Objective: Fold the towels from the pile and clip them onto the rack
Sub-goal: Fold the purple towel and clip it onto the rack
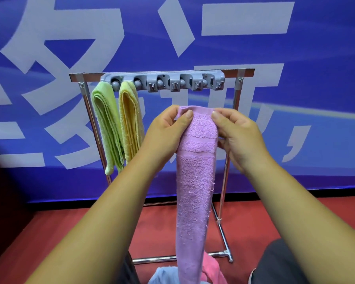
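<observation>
Two-handed, pinched purple towel's [195,181] top edge.
Clamped left grip [164,132] and right grip [238,136] on it, six o'clock of rack [244,71] clip bar [162,80].

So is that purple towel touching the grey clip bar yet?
Apart. The head view shows backdrop between the top edge of the purple towel and the grey clip bar above it; the left hand and right hand pinch its top corners.

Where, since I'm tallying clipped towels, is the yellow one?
In the head view, the yellow towel hangs left of centre from the grey clip bar, immediately right of the green towel.
</observation>
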